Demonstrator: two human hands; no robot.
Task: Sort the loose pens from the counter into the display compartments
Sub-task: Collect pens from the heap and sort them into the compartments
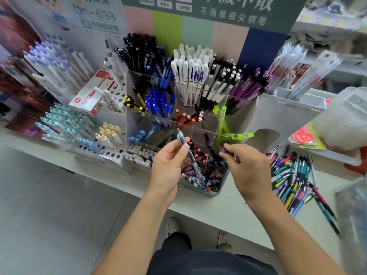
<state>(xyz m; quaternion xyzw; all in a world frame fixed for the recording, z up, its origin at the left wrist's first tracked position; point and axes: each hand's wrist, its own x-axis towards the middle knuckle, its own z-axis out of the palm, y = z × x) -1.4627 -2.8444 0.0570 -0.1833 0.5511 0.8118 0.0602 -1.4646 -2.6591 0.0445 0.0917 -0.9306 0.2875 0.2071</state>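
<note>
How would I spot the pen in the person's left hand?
Start at the clear acrylic pen display on the counter. Just over its front compartment, the left hand pinches a translucent grey pen, tilted, its tip among the stored pens; it alone is gripped.

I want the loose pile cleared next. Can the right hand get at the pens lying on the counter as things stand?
Probably yes, once freed. The loose pens lie uncovered on the counter just beside the right hand, nothing between them. But its fingers already pinch a small blue pen.
</note>
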